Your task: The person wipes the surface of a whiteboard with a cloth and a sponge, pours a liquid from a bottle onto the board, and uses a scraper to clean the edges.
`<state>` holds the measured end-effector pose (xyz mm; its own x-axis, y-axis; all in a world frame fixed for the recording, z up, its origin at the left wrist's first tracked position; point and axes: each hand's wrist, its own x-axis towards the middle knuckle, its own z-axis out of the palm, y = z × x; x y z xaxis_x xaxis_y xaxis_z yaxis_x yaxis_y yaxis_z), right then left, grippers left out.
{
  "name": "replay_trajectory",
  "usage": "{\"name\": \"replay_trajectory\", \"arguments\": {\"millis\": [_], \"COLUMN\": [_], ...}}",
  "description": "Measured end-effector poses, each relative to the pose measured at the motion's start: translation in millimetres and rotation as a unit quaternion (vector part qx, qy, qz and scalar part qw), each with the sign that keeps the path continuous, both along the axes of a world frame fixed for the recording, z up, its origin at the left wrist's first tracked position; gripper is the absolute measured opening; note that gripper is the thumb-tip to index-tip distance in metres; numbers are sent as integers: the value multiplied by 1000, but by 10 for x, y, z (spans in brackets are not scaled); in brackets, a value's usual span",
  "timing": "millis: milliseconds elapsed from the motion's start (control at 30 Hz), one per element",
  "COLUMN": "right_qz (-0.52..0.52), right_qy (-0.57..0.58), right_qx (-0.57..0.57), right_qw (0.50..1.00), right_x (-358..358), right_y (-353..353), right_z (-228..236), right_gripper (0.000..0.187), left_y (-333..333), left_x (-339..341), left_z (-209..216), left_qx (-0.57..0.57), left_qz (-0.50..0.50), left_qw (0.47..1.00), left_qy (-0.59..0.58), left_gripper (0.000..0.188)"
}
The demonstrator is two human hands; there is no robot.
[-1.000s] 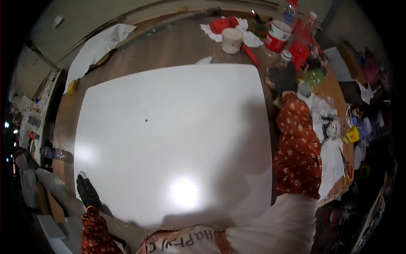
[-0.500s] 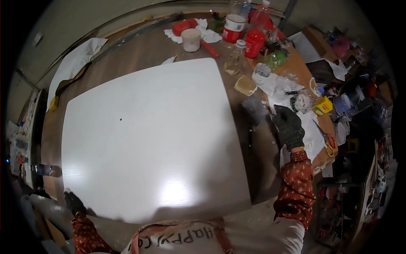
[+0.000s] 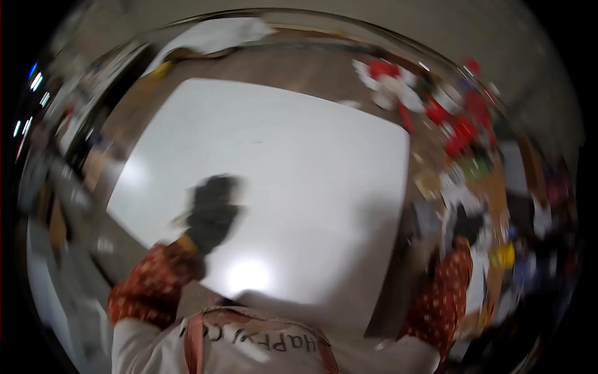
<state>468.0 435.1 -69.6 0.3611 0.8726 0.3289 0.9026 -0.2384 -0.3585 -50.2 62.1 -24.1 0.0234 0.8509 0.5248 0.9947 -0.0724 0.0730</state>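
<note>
A large white board (image 3: pixel 299 168) with rounded corners lies on a brown tabletop. Over its left part is my left hand (image 3: pixel 213 212), in a dark grey glove and smeared by motion. A small pale bit shows beside its wrist, too blurred to name. My right hand (image 3: pixel 468 224), gloved alike, is past the board's right edge, on or just above a crumpled white sheet (image 3: pixel 453 188). Its fingers are too blurred to tell whether they hold anything.
Red containers (image 3: pixel 460 136), a red rag (image 3: pixel 381 68) and a green plastic item (image 3: pixel 474 167) crowd the far right. A yellow box (image 3: pixel 502 255) sits right of my right hand. White sheeting (image 3: pixel 215 34) lies along the far left edge.
My left hand has moved from the board's near-left corner inward over its surface. The view has turned left, shifting the board and clutter. My right hand stays among the clutter.
</note>
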Motion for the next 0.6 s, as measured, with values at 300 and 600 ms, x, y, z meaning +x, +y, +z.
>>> {"name": "replay_trajectory", "arguments": {"millis": [300,600], "right_qz": [-68,315], "right_qy": [13,911], "right_qx": [169,119], "right_qw": [983,236], "right_x": [546,-892], "right_y": [671,-141], "right_z": [-795,682], "right_gripper": [87,35], "left_y": [671,-75], "left_x": [896,289], "left_z": [713,812], "left_qx": [-118,-1], "left_qz": [-102,43], "left_qw": [983,978], "left_qy": [-100,-202], "left_gripper": [73,74]}}
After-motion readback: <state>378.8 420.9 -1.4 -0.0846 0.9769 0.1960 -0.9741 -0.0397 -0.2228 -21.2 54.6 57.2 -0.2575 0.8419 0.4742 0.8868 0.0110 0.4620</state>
